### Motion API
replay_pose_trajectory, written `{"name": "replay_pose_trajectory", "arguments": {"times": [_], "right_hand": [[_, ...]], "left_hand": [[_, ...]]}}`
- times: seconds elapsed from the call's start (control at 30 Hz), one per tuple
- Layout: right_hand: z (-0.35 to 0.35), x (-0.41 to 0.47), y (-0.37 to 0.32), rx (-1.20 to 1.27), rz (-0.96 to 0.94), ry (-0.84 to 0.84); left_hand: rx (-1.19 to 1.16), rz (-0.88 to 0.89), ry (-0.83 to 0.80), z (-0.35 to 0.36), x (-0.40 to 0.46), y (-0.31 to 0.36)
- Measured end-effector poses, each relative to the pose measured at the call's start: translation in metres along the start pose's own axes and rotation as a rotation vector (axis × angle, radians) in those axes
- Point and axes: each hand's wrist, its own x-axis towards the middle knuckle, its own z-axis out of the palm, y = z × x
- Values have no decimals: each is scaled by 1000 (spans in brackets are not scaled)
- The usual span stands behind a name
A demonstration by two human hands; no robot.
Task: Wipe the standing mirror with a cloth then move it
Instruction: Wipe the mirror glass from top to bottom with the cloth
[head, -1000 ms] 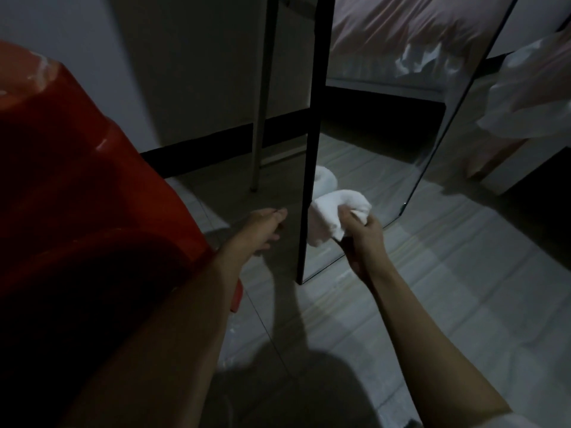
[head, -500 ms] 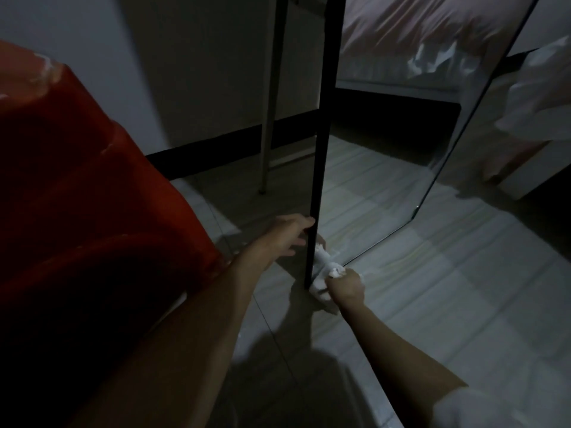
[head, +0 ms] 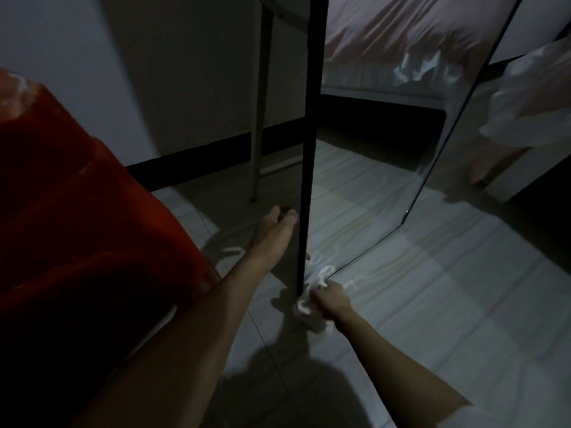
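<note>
Mirror [head: 364,193] stands upright, long axis vertical, glass facing right toward the bed. Right hand [head: 332,299] grips bunched white cloth [head: 306,307] at its bottom corner. Left hand [head: 276,225] relaxed, fingers straight, beside the dark frame edge.

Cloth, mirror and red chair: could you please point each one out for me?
cloth [head: 304,307], head view, on the bunched white folds beside the right hand.
mirror [head: 364,193], head view, on the glass reflecting the floor.
red chair [head: 77,196], head view, on its broad red surface.
</note>
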Motion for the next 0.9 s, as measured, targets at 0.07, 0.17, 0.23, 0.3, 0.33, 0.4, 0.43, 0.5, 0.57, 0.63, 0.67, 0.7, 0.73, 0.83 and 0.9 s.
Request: {"name": "replay_pose_trajectory", "arguments": {"times": [0.07,0.17,0.23,0.3,0.33,0.4,0.43,0.5,0.57,0.63,0.67,0.7,0.73,0.83,0.9], "right_hand": [[-16,2,-6,12,18,41],[-45,3,-20,-66,-30,62],[-62,1,-28,-48,-41,106],[-76,-1,-33,-25,-43,139],[-82,-2,-36,-34,-40,143],[-97,-4,-39,-47,-28,162],[-104,-5,-40,-44,-26,186],[-121,-6,-44,-58,-48,240],[-141,-11,-51,-114,-103,302],[-160,-16,-61,-159,-155,405],[-168,-20,-67,-183,-190,504],[-174,-24,-74,-207,-241,632],[-180,-28,-79,-220,-292,771],[-191,-32,-96,-55,-517,1038],[-190,-29,-107,46,-712,1038]], "left_hand": [[30,125,102,2,-3,8],[209,397,305,4,-16,16],[313,624,394,2,-23,19],[482,818,376,1,-22,17],[581,900,335,1,-24,16],[746,1063,217,7,-29,11],[823,1129,147,11,-34,8],[985,1201,27,20,-42,7],[1083,1231,-61,32,-48,11],[1166,1229,-106,45,-50,11],[1224,1207,-113,52,-50,10],[1298,1155,-122,58,-49,9],[1373,1085,-122,64,-48,10],[1544,917,-156,76,-44,12],[1580,910,-135,78,-37,13]]}}
